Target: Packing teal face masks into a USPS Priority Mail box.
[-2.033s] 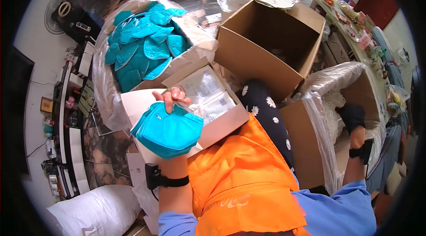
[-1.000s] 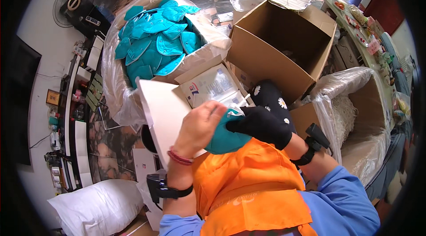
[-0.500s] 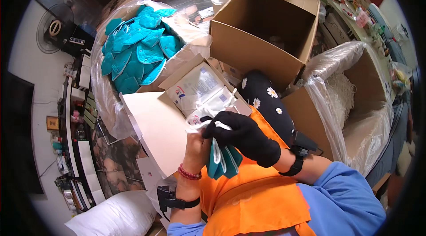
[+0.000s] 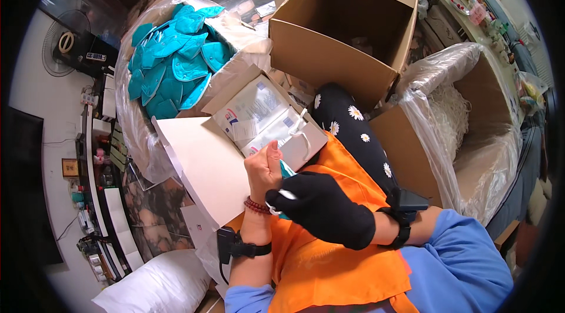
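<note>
My bare left hand (image 4: 263, 169) is closed, thumb up, on a folded teal face mask (image 4: 286, 169) above my lap. My right hand (image 4: 329, 210), in a black glove, is closed on the same mask from the other side. A bit of white ear loop (image 4: 287, 194) pokes out between the gloved fingers. Most of the mask is hidden by my hands. Just beyond them stands an open small carton (image 4: 226, 96) with white printed packets (image 4: 257, 107) in it. White loops (image 4: 303, 135) lie on the packets at its near right.
A plastic-lined box (image 4: 238, 65) heaped with teal masks (image 4: 170, 57) stands at the far left. A large open cardboard box (image 4: 329, 48) is ahead. On the right, another plastic-lined box (image 4: 485, 166) holds a pile of white loops (image 4: 450, 119). A white sack (image 4: 156, 283) lies at lower left.
My right hand has moved down and turned, now covering most of the mask. My left thumb has come up. The white loops that were at my fingers have mostly gone from sight.
</note>
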